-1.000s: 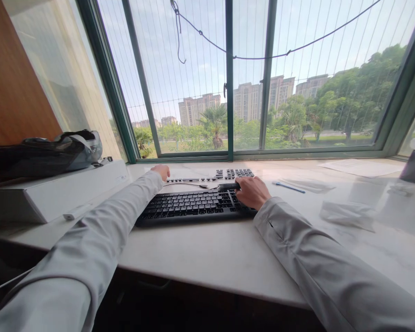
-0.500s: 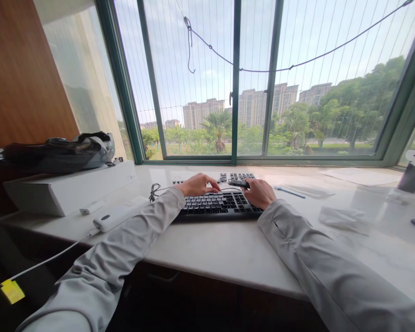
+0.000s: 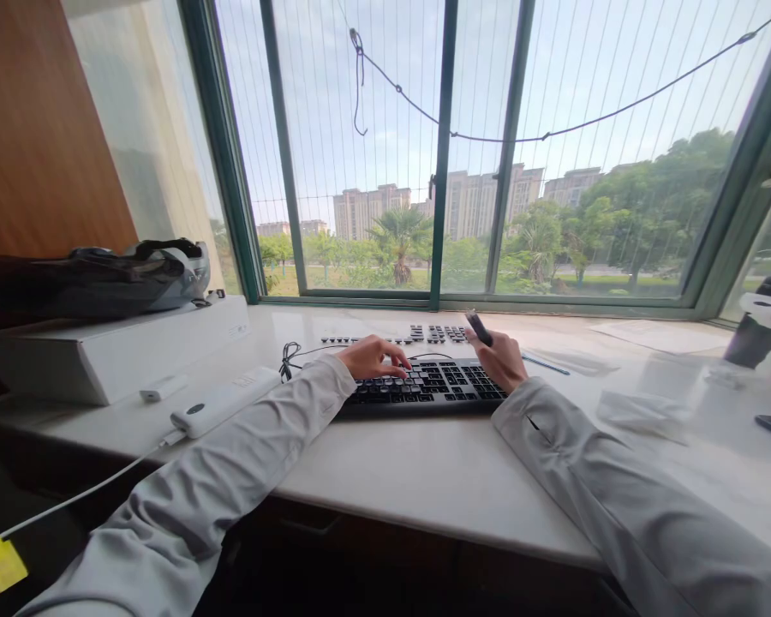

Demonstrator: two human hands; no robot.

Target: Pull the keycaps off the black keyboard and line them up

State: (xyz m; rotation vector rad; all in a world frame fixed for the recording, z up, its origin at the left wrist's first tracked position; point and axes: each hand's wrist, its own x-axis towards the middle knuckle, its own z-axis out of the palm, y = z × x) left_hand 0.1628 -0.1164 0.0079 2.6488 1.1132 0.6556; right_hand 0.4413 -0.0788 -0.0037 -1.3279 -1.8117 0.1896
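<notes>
A black keyboard [image 3: 427,387] lies on the pale stone sill [image 3: 424,471] before the window. My left hand [image 3: 376,356] rests on its upper middle keys, fingers curled down onto them. My right hand [image 3: 505,358] hovers over the keyboard's right end and grips a small black tool [image 3: 479,328], which points up and away from me. Rows of loose black keycaps [image 3: 417,335] lie on the sill just behind the keyboard. A thin black cable [image 3: 290,354] coils to the left of my left hand.
A white box [image 3: 116,347] with a dark bag [image 3: 90,278] on top sits at left. A white power bank [image 3: 222,401] with a white cord lies near my left elbow. A pen [image 3: 543,362], papers [image 3: 665,334], a crumpled plastic sheet [image 3: 642,407] and a dark bottle [image 3: 755,334] are at right.
My left hand came back from the far left edge of the keyboard to its middle keys. My right hand lifted the black tool off the keyboard and tilted it upward.
</notes>
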